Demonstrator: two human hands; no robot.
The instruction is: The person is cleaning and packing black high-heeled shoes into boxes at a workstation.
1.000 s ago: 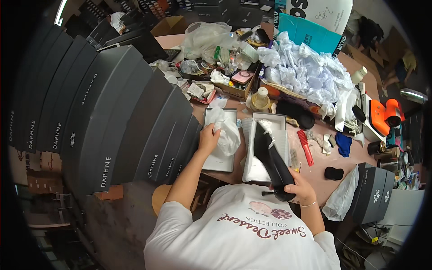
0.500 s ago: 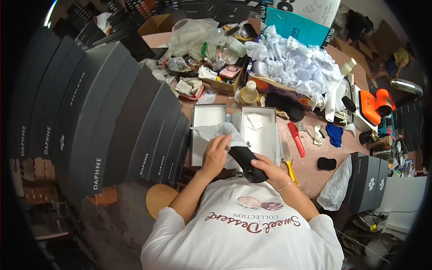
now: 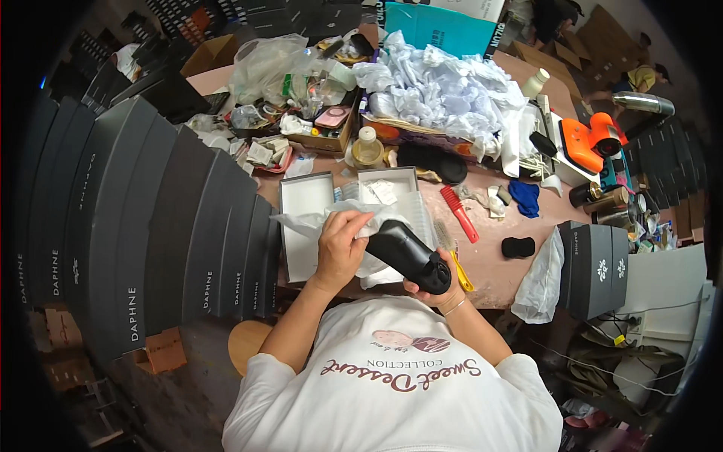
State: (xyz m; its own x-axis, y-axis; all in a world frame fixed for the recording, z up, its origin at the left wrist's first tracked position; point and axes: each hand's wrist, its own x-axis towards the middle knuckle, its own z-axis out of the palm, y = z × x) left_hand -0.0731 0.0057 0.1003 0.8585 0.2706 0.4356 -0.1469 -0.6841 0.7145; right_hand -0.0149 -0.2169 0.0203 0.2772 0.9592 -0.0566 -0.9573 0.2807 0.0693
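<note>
A black shoe [image 3: 403,252] is tilted in front of my chest, one end gripped by my right hand [image 3: 444,290], whose fingers wrap round it. At the shoe's other end, my left hand [image 3: 343,245] pinches white tissue paper [image 3: 301,222] between thumb and fingers. Some of that paper lies against the shoe and hangs below it. Just beyond my hands lie the two halves of an open shoebox, a white-lined left half [image 3: 305,194] and a right half [image 3: 410,181] with paper and small white packets [image 3: 382,191] in it.
Tall stacks of dark shoeboxes [image 3: 173,226] line my left. A heap of crumpled white paper [image 3: 444,90] fills a box at the back. Right of the shoebox lie a red brush [image 3: 459,213], a yellow-handled brush [image 3: 463,277], a black sponge [image 3: 518,247] and a blue cloth [image 3: 525,197].
The black shoe has turned in my right hand, so a broader, rounded side shows. My left hand stays on the tissue paper. The whole view has shifted, with the table moving left in the picture.
</note>
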